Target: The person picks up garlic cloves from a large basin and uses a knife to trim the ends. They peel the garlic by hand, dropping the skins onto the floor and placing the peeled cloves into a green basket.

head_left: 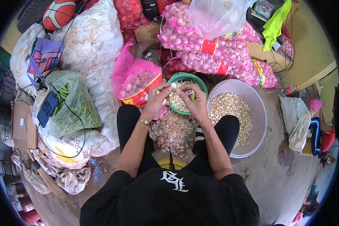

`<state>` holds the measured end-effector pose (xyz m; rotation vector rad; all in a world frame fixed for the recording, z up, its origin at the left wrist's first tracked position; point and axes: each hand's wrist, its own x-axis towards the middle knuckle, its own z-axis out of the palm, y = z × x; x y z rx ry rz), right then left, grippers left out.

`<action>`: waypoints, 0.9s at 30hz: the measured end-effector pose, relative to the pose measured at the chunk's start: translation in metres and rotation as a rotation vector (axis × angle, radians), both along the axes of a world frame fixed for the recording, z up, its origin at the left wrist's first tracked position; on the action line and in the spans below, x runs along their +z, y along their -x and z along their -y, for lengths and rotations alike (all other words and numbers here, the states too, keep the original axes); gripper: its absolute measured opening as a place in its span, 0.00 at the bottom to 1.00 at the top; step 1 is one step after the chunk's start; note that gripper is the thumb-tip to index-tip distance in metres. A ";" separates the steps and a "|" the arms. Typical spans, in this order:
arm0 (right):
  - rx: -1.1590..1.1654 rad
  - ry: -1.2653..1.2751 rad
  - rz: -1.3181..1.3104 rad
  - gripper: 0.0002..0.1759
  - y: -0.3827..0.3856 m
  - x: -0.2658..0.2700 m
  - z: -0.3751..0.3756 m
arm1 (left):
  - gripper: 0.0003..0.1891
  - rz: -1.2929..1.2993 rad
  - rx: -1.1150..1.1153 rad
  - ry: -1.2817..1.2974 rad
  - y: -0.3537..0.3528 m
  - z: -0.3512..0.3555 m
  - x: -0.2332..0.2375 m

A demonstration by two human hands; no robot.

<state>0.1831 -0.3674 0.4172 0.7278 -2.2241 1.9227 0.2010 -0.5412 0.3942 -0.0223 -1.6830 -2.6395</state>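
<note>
My left hand (157, 100) is closed, pinching a white garlic clove (173, 86) at its fingertips. More cloves (164, 102) show against its curled fingers. Opposite it, my right hand (195, 101) is closed around a small yellow-green and dark object (193, 95), perhaps a little knife; its blade cannot be made out. Both hands hover over a green plastic basket (203, 86) holding peeled cloves. Below them, a heap of papery garlic skins (172, 132) lies on the floor between my legs.
A wide grey basin (260, 130) of garlic cloves stands at my right knee. On the left are an open pink mesh bag of garlic (137, 81), a plastic bag of green pods (73, 101) and a phone (48, 109). Stacked garlic sacks (214, 56) lie ahead.
</note>
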 end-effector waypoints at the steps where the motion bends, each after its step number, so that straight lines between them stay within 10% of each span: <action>1: -0.022 0.058 -0.011 0.06 0.002 0.002 0.003 | 0.12 -0.038 -0.032 0.083 -0.002 0.001 0.002; 20: 0.010 -0.142 -0.181 0.06 0.009 0.000 0.004 | 0.10 -0.415 0.165 0.702 -0.008 -0.002 0.006; 23: 0.056 -0.104 -0.123 0.10 0.007 -0.004 0.005 | 0.11 -0.222 0.152 0.610 -0.005 -0.003 -0.010; 25: 0.108 -0.119 -0.129 0.09 0.003 -0.004 0.004 | 0.11 0.076 0.088 -0.047 -0.001 -0.004 -0.011; 27: 0.162 -0.135 -0.137 0.08 -0.001 -0.005 0.000 | 0.11 0.099 0.090 -0.130 0.002 -0.004 -0.005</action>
